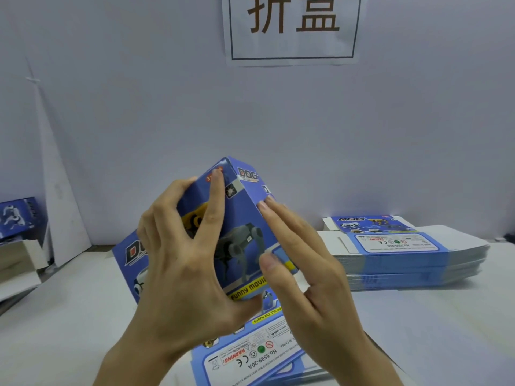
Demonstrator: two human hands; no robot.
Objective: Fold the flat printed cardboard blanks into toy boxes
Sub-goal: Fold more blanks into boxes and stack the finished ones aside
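Box (239,218), part-folded, is held above the desk (69,316) at near centre, left hand (181,260) gripping it with spread fingers (214,207), right hand (306,268) pressing straight, close-set fingers against its right side, blanks (404,254) stacked far right.

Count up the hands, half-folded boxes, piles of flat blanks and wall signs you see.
Hands: 2 (left hand, right hand)
Half-folded box: 1
Piles of flat blanks: 2 (right pile, near pile)
Wall sign: 1
Total: 6

Bright, even light; soft wide-angle blur
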